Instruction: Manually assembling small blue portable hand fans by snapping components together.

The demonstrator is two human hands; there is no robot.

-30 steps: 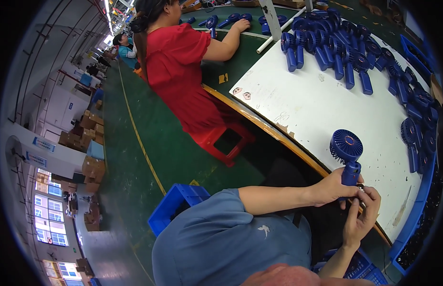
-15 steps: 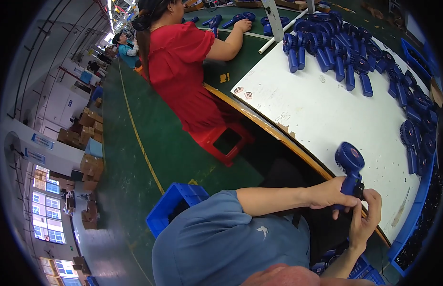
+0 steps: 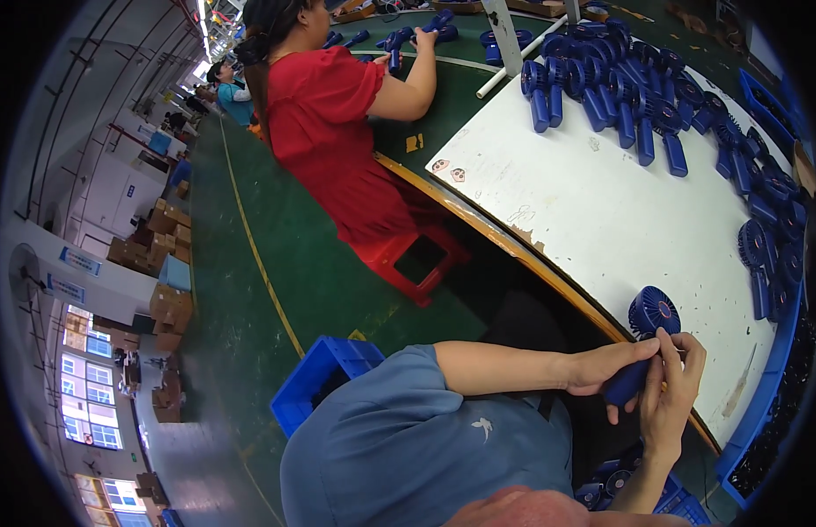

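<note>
A dark blue handheld fan [image 3: 654, 311] is between my hands at the table's near edge, its round grille head up and its handle slanting down to the left. My left hand [image 3: 601, 364] is closed around the handle, with the thumb up near the neck. Against the other side of the neck, my right hand [image 3: 674, 386] presses with its fingers bent. A thin, small piece shows by the right fingertips, too small to make out. The fingers hide the fan's neck and part of the handle.
Many blue fans [image 3: 632, 105] lie on the white tabletop [image 3: 557, 193], at its far side and right. A blue tray [image 3: 750, 448] with small dark parts borders the right edge. Beside me stands a blue crate [image 3: 337, 356]. A person in red [image 3: 329, 132] handles fans at the green bench.
The fan has turned so its grille shows more, and its head has dropped slightly. My right fingers have moved up onto its neck. The person in red has lifted a fan.
</note>
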